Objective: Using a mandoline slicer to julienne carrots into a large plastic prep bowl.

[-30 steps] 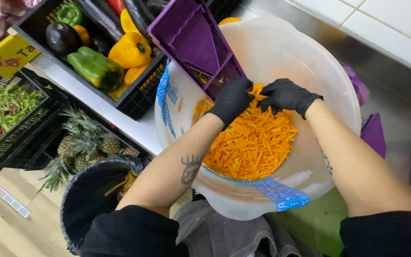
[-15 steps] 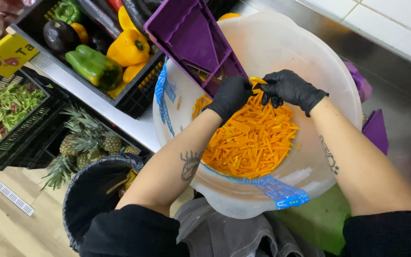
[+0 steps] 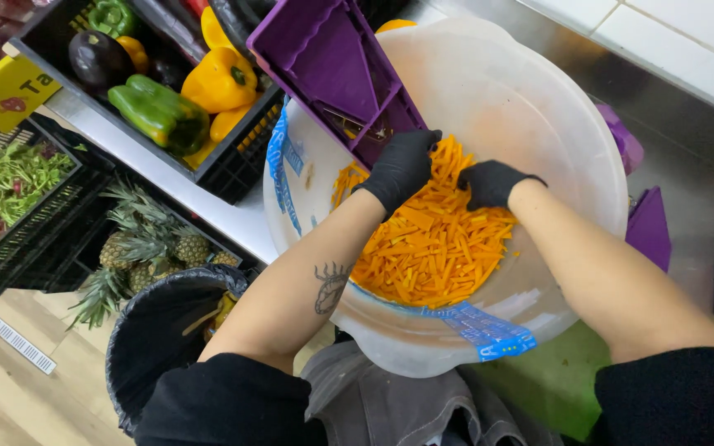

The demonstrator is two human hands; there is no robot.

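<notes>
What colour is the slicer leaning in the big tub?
Purple; the slicer shows clearly in the head view.

Both the left hand point(image 3: 400, 168) and right hand point(image 3: 489, 182) wore black gloves; black sleeves were rolled above the elbows, and a dark tattoo point(image 3: 331, 285) marked the left forearm.

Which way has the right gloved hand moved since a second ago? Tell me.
Yes. The right hand has dropped from the purple slicer's lower end down onto the carrot strips.

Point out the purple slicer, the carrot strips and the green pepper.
purple slicer point(image 3: 328, 62), head view, flat sliding bed.
carrot strips point(image 3: 431, 248), head view, middle of the pile.
green pepper point(image 3: 159, 114), head view, its side.
</notes>
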